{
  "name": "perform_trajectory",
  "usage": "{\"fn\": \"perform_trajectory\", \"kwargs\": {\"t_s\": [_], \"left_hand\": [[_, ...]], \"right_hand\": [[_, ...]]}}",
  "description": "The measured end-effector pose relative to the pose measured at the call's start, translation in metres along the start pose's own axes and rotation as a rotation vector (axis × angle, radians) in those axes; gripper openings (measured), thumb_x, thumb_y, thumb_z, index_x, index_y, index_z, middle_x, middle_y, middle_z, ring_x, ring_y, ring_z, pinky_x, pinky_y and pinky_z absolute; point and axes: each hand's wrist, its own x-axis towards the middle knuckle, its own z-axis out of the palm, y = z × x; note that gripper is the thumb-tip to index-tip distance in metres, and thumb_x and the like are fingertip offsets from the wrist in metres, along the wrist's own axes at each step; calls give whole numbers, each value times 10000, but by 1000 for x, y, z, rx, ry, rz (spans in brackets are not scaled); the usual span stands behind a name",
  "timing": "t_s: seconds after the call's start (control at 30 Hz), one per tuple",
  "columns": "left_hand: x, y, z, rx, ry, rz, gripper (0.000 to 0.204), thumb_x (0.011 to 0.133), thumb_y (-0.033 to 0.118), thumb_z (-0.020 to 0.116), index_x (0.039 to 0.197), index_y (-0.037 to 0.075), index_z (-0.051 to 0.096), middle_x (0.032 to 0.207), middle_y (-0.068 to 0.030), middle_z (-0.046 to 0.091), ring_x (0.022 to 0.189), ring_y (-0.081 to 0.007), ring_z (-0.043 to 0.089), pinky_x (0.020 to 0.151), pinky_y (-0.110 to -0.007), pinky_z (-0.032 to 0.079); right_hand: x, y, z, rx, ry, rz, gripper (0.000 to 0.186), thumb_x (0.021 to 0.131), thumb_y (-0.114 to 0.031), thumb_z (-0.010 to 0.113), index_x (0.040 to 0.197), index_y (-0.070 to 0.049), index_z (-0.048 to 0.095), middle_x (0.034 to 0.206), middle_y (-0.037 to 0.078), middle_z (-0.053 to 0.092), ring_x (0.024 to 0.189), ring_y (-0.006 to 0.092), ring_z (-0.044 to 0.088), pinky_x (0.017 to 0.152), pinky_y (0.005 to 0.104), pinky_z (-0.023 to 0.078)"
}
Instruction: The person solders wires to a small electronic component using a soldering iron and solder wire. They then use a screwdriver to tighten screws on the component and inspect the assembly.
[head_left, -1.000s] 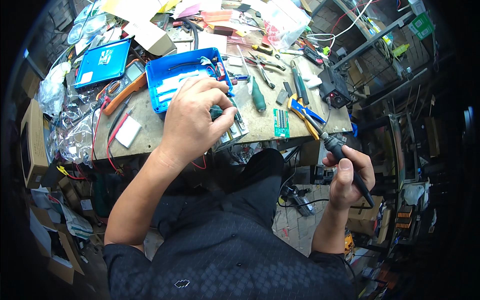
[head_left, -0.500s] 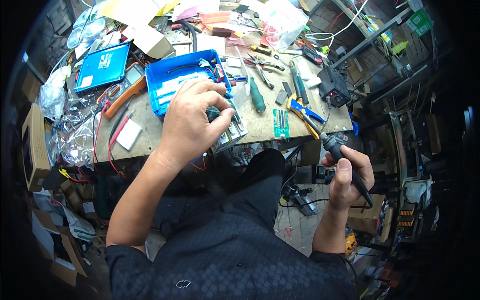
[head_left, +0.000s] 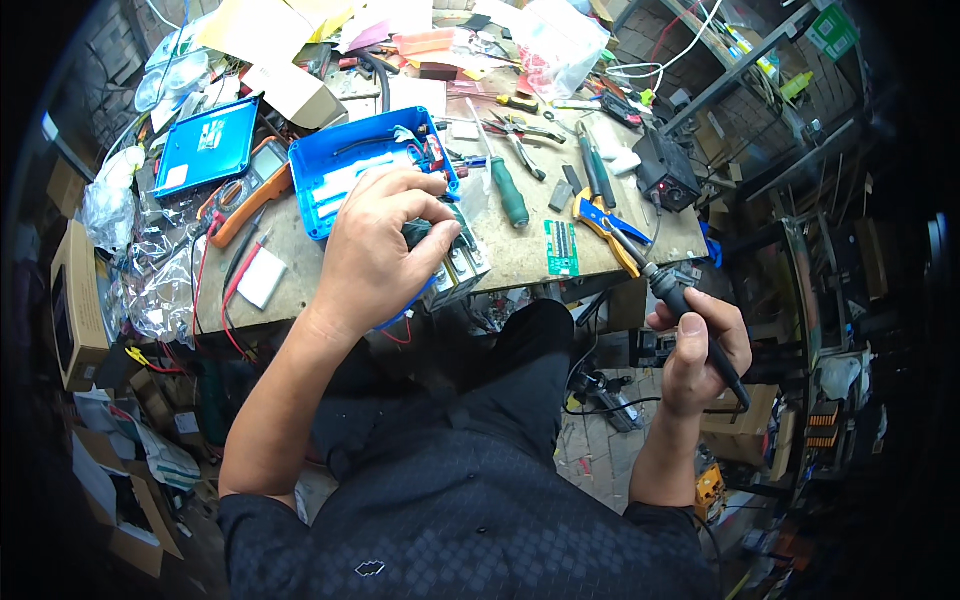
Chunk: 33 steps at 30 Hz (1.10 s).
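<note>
My left hand point(head_left: 375, 240) is curled at the front of an open blue plastic box point(head_left: 365, 130), fingertips around a dark green item that they mostly hide, over a metal-cased assembly point(head_left: 462, 268) with terminals at the bench edge. A blue piece shows beneath this hand. My right hand point(head_left: 700, 355) grips a black soldering iron point(head_left: 668, 290), its tip end up over blue-and-yellow wire strippers point(head_left: 622, 252) at the bench edge. A green circuit board point(head_left: 561, 248) lies between my hands, near a green-handled screwdriver point(head_left: 508, 192).
On the cluttered workbench point(head_left: 520, 270) lie a multimeter point(head_left: 245, 195), blue lid point(head_left: 205, 145), pliers point(head_left: 525, 150) and papers. A black powered unit point(head_left: 667, 175) with a red light stands at the right. Cardboard boxes point(head_left: 80, 310) and metal shelving point(head_left: 775, 55) flank the bench.
The whole view has shifted slightly. My left hand has edged left and down, and more of the blue piece beneath it shows. My right hand keeps its grip on the iron.
</note>
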Motion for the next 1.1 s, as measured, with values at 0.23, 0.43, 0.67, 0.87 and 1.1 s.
{"fn": "perform_trajectory", "kwargs": {"t_s": [0.23,0.43,0.67,0.87,1.1], "left_hand": [[0,2,-2,37,-23,22,83,924,84,811,927,5,787,1310,-167,785,1255,-366,697,1108,-472,515],[1,9,-2,60,-41,6,69,933,63,795,938,-3,778,1345,-205,768,1312,-393,671,1156,-478,481],[-7,6,-7,55,-49,-83,213,965,75,799,1167,6,795,1518,-217,679,1440,-359,618,1237,-467,435],[-58,16,-26,118,178,-181,303,1005,101,788,1287,-4,747,1514,-188,672,1437,-327,614,1246,-452,429],[-132,12,-37,108,272,-269,325,1014,99,794,1308,-13,713,1438,-162,693,1262,-231,670,1086,-368,530]], "right_hand": [[2,13,-21,1,164,103,282,1012,-141,690,1179,82,733,974,188,768,773,238,797,705,366,700],[25,60,-58,146,534,202,245,1082,-164,692,1256,9,698,855,91,765,641,148,715,616,282,601],[23,218,-131,-96,685,298,307,1152,-265,671,1313,-6,703,977,49,716,838,103,692,714,258,574],[24,326,-119,-632,565,126,425,1166,-358,617,1382,1,685,1187,149,765,1058,270,725,983,431,580],[27,382,-122,-786,487,109,372,1100,-350,693,1316,-48,724,1438,204,674,1361,392,626,1165,500,488]]}}
